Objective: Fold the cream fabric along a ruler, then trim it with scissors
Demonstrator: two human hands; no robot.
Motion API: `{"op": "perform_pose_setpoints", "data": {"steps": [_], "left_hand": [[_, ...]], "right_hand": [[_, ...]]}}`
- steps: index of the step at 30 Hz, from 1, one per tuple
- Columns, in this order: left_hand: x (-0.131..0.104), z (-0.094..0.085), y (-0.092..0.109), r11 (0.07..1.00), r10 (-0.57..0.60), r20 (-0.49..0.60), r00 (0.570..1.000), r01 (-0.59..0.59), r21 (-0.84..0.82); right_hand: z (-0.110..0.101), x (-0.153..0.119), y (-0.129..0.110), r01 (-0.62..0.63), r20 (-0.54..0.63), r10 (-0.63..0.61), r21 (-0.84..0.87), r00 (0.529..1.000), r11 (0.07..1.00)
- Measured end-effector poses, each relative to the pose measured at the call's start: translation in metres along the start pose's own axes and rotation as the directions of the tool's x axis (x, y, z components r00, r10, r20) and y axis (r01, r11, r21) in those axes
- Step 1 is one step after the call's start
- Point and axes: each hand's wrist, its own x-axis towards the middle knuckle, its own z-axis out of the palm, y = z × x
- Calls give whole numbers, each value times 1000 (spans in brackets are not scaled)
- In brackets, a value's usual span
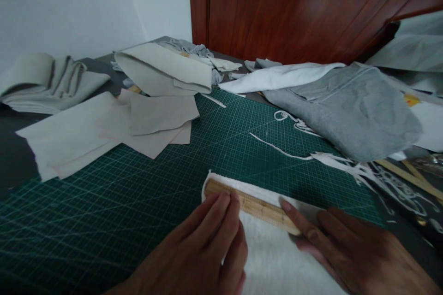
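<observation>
Ruler (262, 209): fine graduation marks along its length — any numbers too small and blurred to read.
Green mat (235, 147): a printed grid of pale lines, thin and straight, with no figure legible.
Cloth pieces (78, 136) at left: faint pinkish lines — not readable as letters or digits.
Readable words, brands or numbers: none.
</observation>
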Motion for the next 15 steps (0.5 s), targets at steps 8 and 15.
{"op": "perform_pose_setpoints", "data": {"steps": [8, 15], "left_hand": [[9, -3, -4, 983, 178, 110, 978, -172, -64], [19, -2, -1, 982, 184, 110, 977, -188, 27]], "right_hand": [[0, 9, -2, -50, -13, 50, 49, 999, 998], [5, 6, 0, -38, -8, 40, 130, 999, 991]]}}
